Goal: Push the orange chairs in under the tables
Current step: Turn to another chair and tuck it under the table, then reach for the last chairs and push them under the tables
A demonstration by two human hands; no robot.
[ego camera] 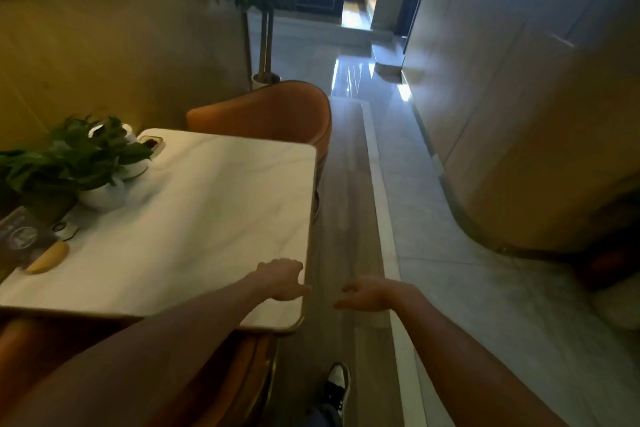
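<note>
A white marble-look table (194,218) fills the left half of the view. One orange chair (270,111) stands at its far end, its curved back close against the table edge. A second orange chair (221,381) sits at the near end, right below me, partly under the tabletop and hidden by my left arm. My left hand (282,279) hovers over the table's near right corner, fingers loosely spread, holding nothing. My right hand (367,293) hangs over the floor to the right of the table, fingers apart and empty.
Potted green plants (76,163) in white pots, a dark menu card (20,239) and a yellow object (48,258) sit on the table's left side. A tall potted tree (265,10) stands beyond the far chair. A curved panelled wall (519,114) bounds the aisle on the right. My shoe (337,385) is on the floor.
</note>
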